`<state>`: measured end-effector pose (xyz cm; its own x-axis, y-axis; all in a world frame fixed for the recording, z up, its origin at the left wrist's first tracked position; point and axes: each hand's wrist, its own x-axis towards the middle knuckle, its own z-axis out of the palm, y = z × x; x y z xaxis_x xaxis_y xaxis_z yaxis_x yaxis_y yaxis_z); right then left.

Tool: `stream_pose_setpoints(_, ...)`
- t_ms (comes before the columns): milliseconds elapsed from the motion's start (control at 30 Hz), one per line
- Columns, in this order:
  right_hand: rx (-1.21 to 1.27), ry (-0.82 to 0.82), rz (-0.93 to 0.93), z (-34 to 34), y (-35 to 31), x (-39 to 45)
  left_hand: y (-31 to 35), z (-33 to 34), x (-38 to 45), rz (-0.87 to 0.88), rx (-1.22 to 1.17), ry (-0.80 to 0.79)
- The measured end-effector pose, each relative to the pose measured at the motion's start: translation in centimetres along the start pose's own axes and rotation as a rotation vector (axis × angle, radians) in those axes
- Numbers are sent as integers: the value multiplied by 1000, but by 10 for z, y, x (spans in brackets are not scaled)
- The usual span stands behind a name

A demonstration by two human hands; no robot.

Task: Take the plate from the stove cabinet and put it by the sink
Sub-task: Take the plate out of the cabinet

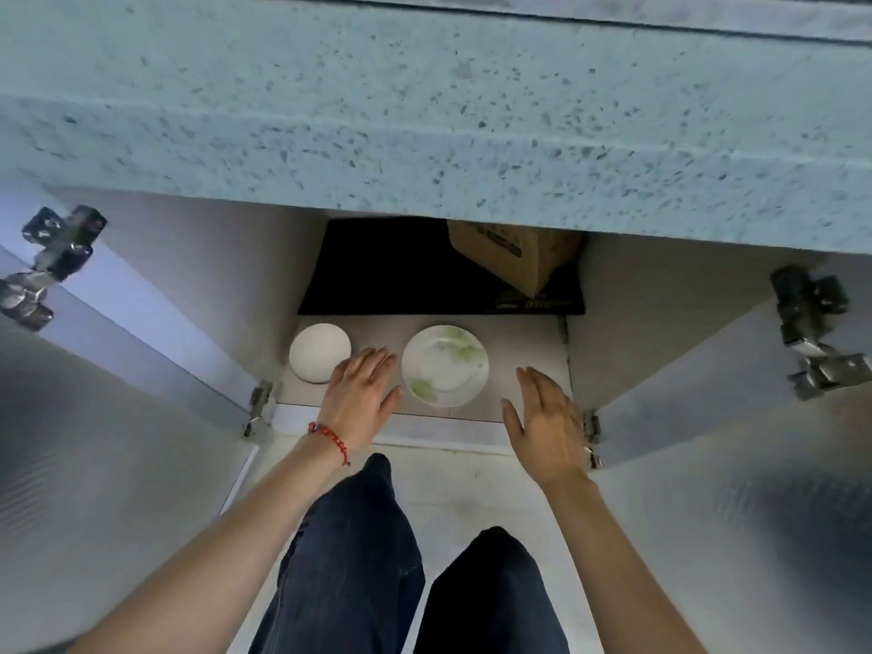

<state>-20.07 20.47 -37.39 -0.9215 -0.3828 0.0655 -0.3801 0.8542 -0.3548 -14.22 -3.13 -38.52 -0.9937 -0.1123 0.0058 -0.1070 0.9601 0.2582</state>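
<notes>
White round ceramic plate with green leaf print point(445, 365) sits between both hands' spread, empty fingers. Reach step; next, left hand point(361, 395) and right hand point(547, 427) close on its rim.

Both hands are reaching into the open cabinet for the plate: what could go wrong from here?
1. The left hand is close to the white bowl and may knock it.
2. The plate lies flat on the shelf, so a grip under its rim may slip.

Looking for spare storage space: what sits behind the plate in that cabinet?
Behind the plate lies a dark mat with a tilted cardboard box on it. The countertop hides the cabinet's back.
</notes>
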Motion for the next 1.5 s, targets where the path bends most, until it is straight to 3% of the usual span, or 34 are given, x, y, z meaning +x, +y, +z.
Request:
stream_pose_setpoints(367, 23, 2, -8, 117, 50, 39, -34, 106, 38, 49, -31, 85)
stream_pose_setpoints(733, 27, 9, -12, 192, 91, 76, -71, 176, 72, -47, -121, 118)
stream_pose_setpoints(1133, 37, -38, 42, 265, 127, 110, -101, 256, 104, -79, -159, 43)
stream_pose_setpoints(1300, 86, -47, 71, 295, 133, 111, -115, 278, 107, -167, -206, 28)
stream_pose_setpoints(1500, 177, -39, 203, 314, 140, 126, -115, 298, 120, -212, -257, 14)
